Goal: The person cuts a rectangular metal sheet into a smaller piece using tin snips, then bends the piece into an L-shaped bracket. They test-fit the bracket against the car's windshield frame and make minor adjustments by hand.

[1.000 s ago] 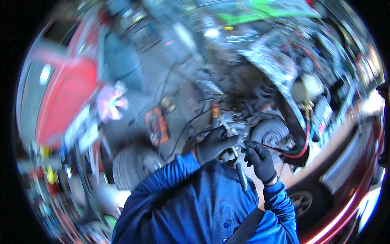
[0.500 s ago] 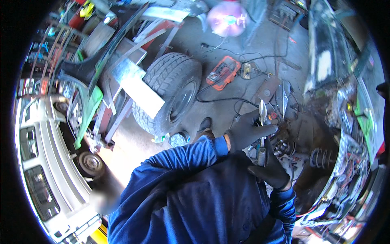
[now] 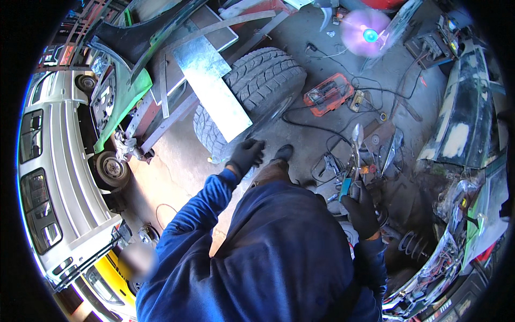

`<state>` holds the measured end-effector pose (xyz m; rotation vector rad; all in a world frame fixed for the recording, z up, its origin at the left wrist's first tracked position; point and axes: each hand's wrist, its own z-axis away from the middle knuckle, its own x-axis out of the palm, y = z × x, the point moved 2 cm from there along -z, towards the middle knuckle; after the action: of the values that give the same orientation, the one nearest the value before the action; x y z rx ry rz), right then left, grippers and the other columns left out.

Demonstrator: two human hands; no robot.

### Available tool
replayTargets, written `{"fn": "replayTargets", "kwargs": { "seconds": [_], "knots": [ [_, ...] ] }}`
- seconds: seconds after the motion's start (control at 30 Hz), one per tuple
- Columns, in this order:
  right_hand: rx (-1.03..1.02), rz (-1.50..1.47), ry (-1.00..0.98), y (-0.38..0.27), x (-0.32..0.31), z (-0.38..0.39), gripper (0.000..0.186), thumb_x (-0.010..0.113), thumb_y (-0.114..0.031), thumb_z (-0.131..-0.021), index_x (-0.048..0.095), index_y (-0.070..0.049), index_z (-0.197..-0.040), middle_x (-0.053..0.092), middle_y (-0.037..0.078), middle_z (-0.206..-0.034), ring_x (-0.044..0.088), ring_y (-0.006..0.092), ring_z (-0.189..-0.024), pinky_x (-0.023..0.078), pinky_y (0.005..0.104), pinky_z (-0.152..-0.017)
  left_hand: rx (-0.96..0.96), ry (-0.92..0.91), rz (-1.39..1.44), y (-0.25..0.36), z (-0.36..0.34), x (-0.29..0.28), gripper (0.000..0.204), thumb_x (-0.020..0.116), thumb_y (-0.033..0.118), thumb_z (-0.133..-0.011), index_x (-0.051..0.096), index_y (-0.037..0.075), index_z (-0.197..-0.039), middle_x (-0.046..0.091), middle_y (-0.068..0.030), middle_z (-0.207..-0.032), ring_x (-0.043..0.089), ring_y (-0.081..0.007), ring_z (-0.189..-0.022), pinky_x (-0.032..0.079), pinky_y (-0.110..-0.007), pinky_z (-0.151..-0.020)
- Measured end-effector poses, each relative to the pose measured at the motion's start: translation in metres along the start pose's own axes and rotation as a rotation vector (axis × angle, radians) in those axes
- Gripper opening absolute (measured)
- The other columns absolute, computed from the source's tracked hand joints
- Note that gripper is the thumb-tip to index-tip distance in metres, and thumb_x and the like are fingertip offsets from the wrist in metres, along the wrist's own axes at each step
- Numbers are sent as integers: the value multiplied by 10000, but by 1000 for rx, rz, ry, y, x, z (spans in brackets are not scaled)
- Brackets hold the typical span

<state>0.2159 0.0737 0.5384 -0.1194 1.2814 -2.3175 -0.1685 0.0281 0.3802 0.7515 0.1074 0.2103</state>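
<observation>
My right hand [image 3: 362,213], in a dark glove, is closed around a pliers-like tool [image 3: 356,140] with long silver jaws and a teal grip. The jaws point away from me, above the cluttered floor. My left hand [image 3: 245,155], gloved as well, is out to the left with its fingers loosely bent and apart, and nothing shows in it. It is near the end of a shiny bent metal sheet [image 3: 214,91], which rests on a large tyre [image 3: 271,72].
An orange tool case [image 3: 328,95] lies on the floor among black cables. A stripped car body part [image 3: 461,118] and a coil spring [image 3: 413,244] are at the right. Metal strips and a green-edged panel [image 3: 126,107] lean at the left, near a white van [image 3: 67,166].
My left hand has left the tool and swung left toward the tyre and sheet. My right hand keeps hold of the tool. The view has shifted, so the floor things sit further right.
</observation>
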Motion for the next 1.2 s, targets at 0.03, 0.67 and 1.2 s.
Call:
{"fn": "replayTargets", "kwargs": {
  "seconds": [0.03, 0.67, 1.2],
  "knots": [
    [45, 79, -64, 0, 0, -6, 580, 645, -135, -933, 511, 11, -1479, 632, 80, -1096, 590, 159, -961, 520, 349, -856, -49, 68, 93, -16, -2, -16, 357, 666, 408, -1051, 702, 57, -1104, 715, -81, -844, 699, -195, -658, 578, -339, -590],
    [101, 285, -448, 58, 69, -48, 740, 653, -143, -916, 406, -32, -1604, 631, 104, -1121, 587, 192, -1017, 511, 362, -918, -213, 525, 588, -110, -36, -92, 642, 768, 598, -907, 610, 31, -1162, 676, -136, -934, 694, -309, -729, 593, -464, -662],
    [141, 402, -417, 30, 152, -107, 669, 653, -165, -924, 461, -13, -1547, 662, 134, -1202, 621, 218, -1140, 497, 384, -1020, 5, 196, 469, -69, -81, -104, 469, 714, 396, -1025, 645, 0, -1268, 709, -124, -1037, 740, -263, -827, 621, -372, -684]
  ]
}}
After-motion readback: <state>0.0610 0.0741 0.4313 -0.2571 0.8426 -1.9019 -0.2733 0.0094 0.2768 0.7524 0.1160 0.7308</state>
